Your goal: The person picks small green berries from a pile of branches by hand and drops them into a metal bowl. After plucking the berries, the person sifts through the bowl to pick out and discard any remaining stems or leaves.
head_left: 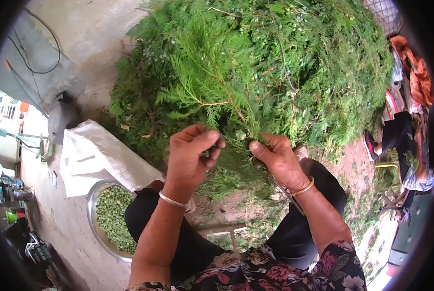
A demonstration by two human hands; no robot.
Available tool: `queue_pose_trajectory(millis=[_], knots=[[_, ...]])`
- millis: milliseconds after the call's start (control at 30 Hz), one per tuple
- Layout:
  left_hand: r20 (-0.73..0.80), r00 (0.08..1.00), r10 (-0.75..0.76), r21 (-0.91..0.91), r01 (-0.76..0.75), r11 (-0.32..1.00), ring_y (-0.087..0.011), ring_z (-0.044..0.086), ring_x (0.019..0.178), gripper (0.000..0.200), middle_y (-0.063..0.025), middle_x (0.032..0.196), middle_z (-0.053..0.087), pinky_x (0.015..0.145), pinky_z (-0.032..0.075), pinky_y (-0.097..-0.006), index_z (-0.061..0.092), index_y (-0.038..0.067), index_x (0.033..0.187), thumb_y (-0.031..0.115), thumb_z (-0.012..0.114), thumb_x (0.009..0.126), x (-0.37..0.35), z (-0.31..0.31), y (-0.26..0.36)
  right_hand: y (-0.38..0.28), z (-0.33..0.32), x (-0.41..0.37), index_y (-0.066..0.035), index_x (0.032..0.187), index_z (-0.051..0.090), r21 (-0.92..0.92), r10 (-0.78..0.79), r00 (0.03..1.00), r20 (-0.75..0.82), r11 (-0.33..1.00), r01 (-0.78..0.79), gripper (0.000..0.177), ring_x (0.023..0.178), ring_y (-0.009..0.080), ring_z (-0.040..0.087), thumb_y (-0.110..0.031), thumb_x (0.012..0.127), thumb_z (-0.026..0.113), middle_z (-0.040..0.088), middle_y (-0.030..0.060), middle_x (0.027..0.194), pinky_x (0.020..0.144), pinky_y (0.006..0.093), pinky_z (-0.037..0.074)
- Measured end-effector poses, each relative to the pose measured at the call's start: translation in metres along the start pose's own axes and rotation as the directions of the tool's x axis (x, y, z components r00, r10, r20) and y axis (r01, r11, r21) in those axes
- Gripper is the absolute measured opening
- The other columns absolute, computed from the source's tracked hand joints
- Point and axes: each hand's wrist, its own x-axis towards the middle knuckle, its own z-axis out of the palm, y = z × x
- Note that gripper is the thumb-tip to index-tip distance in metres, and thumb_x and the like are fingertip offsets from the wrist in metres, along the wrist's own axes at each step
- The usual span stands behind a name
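Observation:
My right hand (277,160) grips a feathery green conifer branch (205,72) between thumb and fingers, its fronds spreading upward and away over the heap. My left hand (195,148) is closed beside it, thumb against the curled fingers; what lies in those fingers is hard to make out. Between the hands shows a small pale green cone (240,135) on the twigs. Just beyond both hands rises a large heap of cut conifer branches (324,72). Left of my legs, a metal bowl (91,220) holds many small green cones (114,218).
A white woven sack (93,155) lies between the bowl and the heap. At the right sits another person, whose dark-clothed leg (396,133) and shoe (370,145) show. Cables (37,68) and assorted household items line the left side. Loose green sprigs litter the ground.

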Motion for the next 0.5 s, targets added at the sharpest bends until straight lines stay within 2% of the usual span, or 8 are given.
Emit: queue_pose_trajectory(millis=[33,100,167,333,400,433,467,500], knots=[[-0.003,0.998,0.07,0.237,-0.067,0.969,-0.0091,0.048,0.048,0.015,-0.0088,0.068,0.059,0.042,0.035,-0.0193,0.062,-0.002,0.088,0.012,0.061,0.083,0.001,0.0,-0.003,0.0,0.001,0.001,0.001,0.077,0.058,-0.007,-0.007,1.0,-0.001,1.0,0.007,0.021,0.056,0.0049,0.044,-0.015,0.09,0.058,0.051,-0.0029,0.062,0.05,0.0246,0.037],[0.032,0.974,0.226,0.611,-0.198,0.766,-0.0043,0.048,0.049,0.01,-0.0013,0.062,0.059,0.043,0.036,-0.019,0.065,-0.001,0.081,0.009,0.066,0.08,0.0,0.007,-0.005,0.001,0.003,0.002,0.001,0.075,0.057,-0.011,-0.019,1.0,0.008,1.0,0.019,0.023,0.053,0.0059,0.044,-0.016,0.09,0.058,0.051,-0.0015,0.06,0.048,0.0254,0.036],[0.072,0.974,0.215,0.624,-0.213,0.752,-0.0039,0.048,0.049,0.012,-0.0009,0.062,0.058,0.043,0.036,-0.0187,0.066,-0.002,0.083,0.009,0.066,0.081,0.003,0.009,-0.011,0.003,0.003,0.004,0.002,0.072,0.056,-0.184,-0.013,1.0,-0.001,0.983,0.013,0.025,0.051,0.0075,0.045,-0.016,0.089,0.058,0.051,0.001,0.057,0.047,0.0265,0.037],[0.075,0.986,0.149,0.563,-0.165,0.81,-0.0038,0.047,0.049,0.015,-0.0003,0.061,0.057,0.044,0.036,-0.0207,0.065,-0.004,0.085,0.009,0.068,0.079,0.002,0.009,-0.009,0.007,0.011,0.005,0.002,0.071,0.057,-0.141,-0.006,1.0,0.009,0.99,0.008,0.024,0.051,0.0062,0.043,-0.015,0.088,0.058,0.049,0.0001,0.056,0.046,0.0257,0.034],[0.158,0.937,0.31,0.769,-0.314,0.557,-0.005,0.048,0.051,0.015,-0.0024,0.061,0.058,0.045,0.037,-0.0242,0.065,-0.004,0.085,0.008,0.069,0.077,0.006,0.001,-0.015,0.008,0.011,0.006,0.001,0.072,0.058,-0.117,0.009,1.0,0.017,0.993,-0.007,0.022,0.052,0.0049,0.039,-0.013,0.089,0.058,0.047,-0.0022,0.057,0.047,0.0247,0.031],[0.259,0.842,0.474,0.816,-0.453,0.36,-0.0129,0.055,0.053,0.012,-0.0072,0.061,0.059,0.047,0.04,-0.0306,0.062,-0.002,0.082,0.006,0.067,0.076,0.006,0.003,-0.021,0.009,0.013,0.007,0.001,0.072,0.058,-0.119,0.01,1.0,0.019,0.993,-0.008,0.022,0.052,0.0049,0.039,-0.013,0.089,0.058,0.047,-0.0022,0.057,0.047,0.0247,0.031],[0.258,0.844,0.469,0.812,-0.453,0.368,-0.0129,0.055,0.053,0.012,-0.0072,0.061,0.059,0.047,0.04,-0.0306,0.062,-0.002,0.082,0.006,0.067,0.076,0.006,0.003,-0.023,0.011,0.014,0.009,0.001,0.072,0.058,-0.104,0.016,1.0,0.019,0.994,-0.014,0.021,0.052,0.0049,0.038,-0.013,0.088,0.058,0.047,-0.0023,0.057,0.047,0.0249,0.031],[0.328,0.784,0.527,0.858,-0.481,0.182,-0.0191,0.057,0.056,0.011,-0.0102,0.064,0.059,0.048,0.041,-0.0337,0.061,-0.002,0.082,0.006,0.065,0.076,0.006,0.004,-0.028,0.013,0.013,0.009,0.0,0.072,0.059,-0.092,0.026,1.0,0.015,0.995,-0.024,0.02,0.052,0.0048,0.038,-0.012,0.088,0.058,0.047,-0.0025,0.057,0.047,0.0252,0.031]])
